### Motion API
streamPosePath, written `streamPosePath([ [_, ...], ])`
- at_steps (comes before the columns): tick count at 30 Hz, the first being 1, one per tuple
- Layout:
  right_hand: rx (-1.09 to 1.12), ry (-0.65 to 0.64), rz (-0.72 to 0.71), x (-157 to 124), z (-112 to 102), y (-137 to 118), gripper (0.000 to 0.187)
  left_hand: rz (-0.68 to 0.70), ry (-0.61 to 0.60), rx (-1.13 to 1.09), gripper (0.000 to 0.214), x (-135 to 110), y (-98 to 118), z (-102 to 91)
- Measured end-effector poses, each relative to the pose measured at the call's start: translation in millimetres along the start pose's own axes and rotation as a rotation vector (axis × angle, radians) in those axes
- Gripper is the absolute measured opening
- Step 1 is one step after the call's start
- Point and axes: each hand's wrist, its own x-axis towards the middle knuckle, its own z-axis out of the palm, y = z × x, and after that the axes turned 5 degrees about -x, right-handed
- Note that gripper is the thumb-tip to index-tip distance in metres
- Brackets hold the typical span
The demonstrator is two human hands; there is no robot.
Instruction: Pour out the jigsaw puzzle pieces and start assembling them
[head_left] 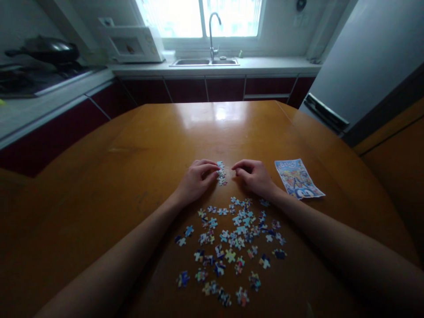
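A short strip of joined jigsaw puzzle pieces (221, 173) lies on the wooden table. My left hand (197, 180) rests at its left side, with fingers and thumb curled onto the strip's edge. Just to the right of the strip, apart from it, is my right hand (254, 177). Its fingers are bent and close together near the thumb; anything between them is too small or hidden to make out. Many loose jigsaw pieces (230, 255) lie scattered between my forearms, mostly pale blue, white and dark blue, with a few yellow and red ones.
A colourful printed picture sheet (296, 177) lies right of my right hand. Beyond the wooden table (198, 137) are a sink (194, 62), a tap (211, 35), a white microwave (134, 44) and a pan (49, 49) on the stove. A fridge (367, 57) stands at right.
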Motion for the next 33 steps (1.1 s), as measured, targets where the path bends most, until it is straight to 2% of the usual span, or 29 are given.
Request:
streamPosePath([
  [33,0.128,0.010,0.056,2.9,-2.0,4.9,0.015,0.000,-0.001,-0.013,0.015,-1.3,-1.0,0.3],
])
